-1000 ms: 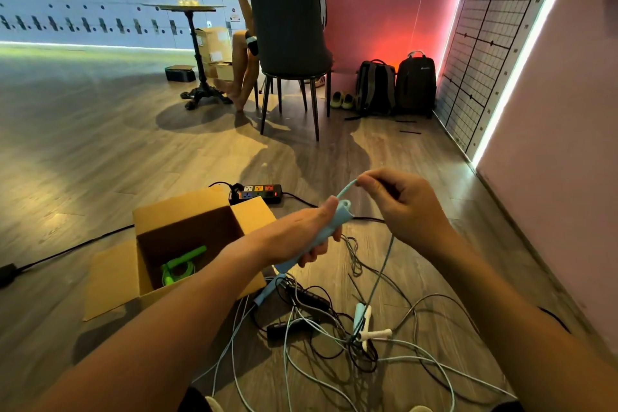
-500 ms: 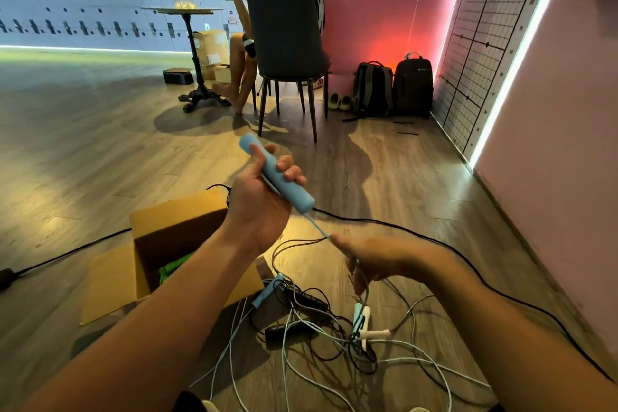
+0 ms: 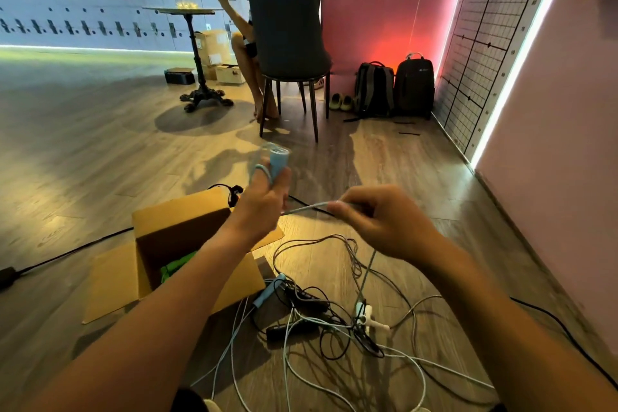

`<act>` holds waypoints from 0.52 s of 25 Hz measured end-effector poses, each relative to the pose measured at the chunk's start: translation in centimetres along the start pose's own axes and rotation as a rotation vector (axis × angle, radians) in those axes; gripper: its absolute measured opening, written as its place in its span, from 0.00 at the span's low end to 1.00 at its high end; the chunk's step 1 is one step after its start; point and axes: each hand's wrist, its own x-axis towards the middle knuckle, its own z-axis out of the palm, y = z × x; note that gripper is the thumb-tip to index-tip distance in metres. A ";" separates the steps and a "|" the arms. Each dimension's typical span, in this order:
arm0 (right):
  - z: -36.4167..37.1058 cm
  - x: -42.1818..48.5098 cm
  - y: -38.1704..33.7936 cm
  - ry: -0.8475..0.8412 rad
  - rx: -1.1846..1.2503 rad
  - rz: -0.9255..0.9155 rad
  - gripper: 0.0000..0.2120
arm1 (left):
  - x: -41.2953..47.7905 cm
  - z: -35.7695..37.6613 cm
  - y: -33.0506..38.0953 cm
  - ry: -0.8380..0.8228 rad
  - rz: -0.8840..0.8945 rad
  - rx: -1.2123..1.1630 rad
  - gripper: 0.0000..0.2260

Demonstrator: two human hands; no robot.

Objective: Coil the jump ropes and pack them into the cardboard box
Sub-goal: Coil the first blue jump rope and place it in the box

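My left hand (image 3: 264,204) grips a light blue jump rope handle (image 3: 278,161) upright above the open cardboard box (image 3: 174,221), with a loop of its cord over the fingers. My right hand (image 3: 381,221) pinches the same pale blue cord (image 3: 307,208), stretched taut between both hands. From my right hand the cord drops to a tangle of jump ropes (image 3: 334,321) on the floor, with a second blue handle (image 3: 267,291), black handles and white handles (image 3: 368,318). A green rope (image 3: 174,267) lies inside the box.
A person sits on a dark chair (image 3: 287,43) ahead, beside a round pedestal table (image 3: 197,53) and small boxes. Two backpacks (image 3: 394,87) and shoes stand by the red wall. A black cable (image 3: 67,254) runs across the wooden floor. A pink wall is close on the right.
My left hand turned the blue handle upright and a loop of cord now lies over it. My right hand rose from the floor tangle, pulling the cord taut level with the left.
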 end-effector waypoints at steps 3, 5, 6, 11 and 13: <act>-1.1 0.2 1.1 0.276 -0.208 -0.132 0.17 | -1.3 1.8 1.7 -0.455 -0.132 0.136 0.24; -1.7 0.1 2.3 0.343 -0.249 -0.099 0.21 | -2.0 2.9 2.7 -0.676 -0.233 0.040 0.32; -1.9 0.0 3.0 0.344 -0.223 -0.036 0.25 | -2.2 3.3 3.1 -0.738 -0.278 -0.090 0.32; 0.0 -0.5 3.5 0.125 0.035 0.316 0.34 | -2.4 2.7 4.0 -0.759 -0.403 -0.748 0.24; 1.3 -0.3 2.6 -0.072 0.156 0.437 0.37 | -2.2 2.3 4.1 -0.685 -0.351 -1.103 0.21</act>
